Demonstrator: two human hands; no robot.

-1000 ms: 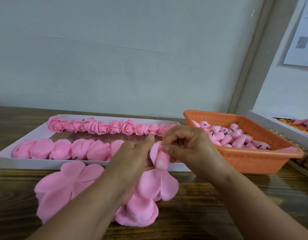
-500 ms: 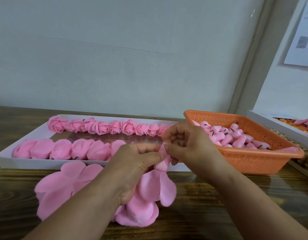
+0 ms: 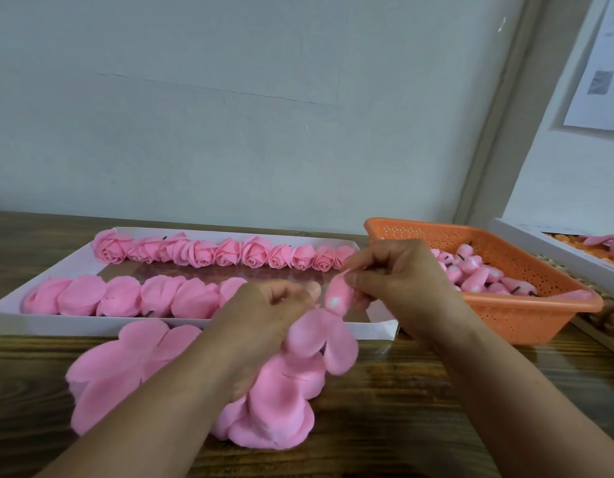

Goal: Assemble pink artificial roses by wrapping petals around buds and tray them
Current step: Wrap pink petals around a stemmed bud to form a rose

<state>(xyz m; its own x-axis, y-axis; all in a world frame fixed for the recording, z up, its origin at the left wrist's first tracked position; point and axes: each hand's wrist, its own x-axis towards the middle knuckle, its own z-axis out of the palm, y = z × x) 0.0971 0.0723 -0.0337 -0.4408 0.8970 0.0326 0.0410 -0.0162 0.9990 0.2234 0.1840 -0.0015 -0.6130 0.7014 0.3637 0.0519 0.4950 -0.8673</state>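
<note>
My right hand [image 3: 398, 281] pinches a pink bud [image 3: 338, 298] by its top, just in front of the white tray [image 3: 91, 327]. My left hand [image 3: 264, 315] holds a pink petal piece [image 3: 319, 339] that hangs under the bud, thumb pointing at the bud. More flat petal pieces [image 3: 126, 370] lie piled on the wooden table under my left forearm. The tray holds a back row of finished roses [image 3: 226, 253] and a front row of roses [image 3: 126, 296] lying on their sides.
An orange perforated basket [image 3: 526, 315] with several pink buds [image 3: 477, 274] stands right of the tray. A second white tray [image 3: 553, 250] with orange pieces sits at the far right. A grey wall rises right behind the table.
My right hand has tilted the bud and lifted it slightly to the right. My left thumb has drawn back from the bud, and the hanging petal piece swung a little.
</note>
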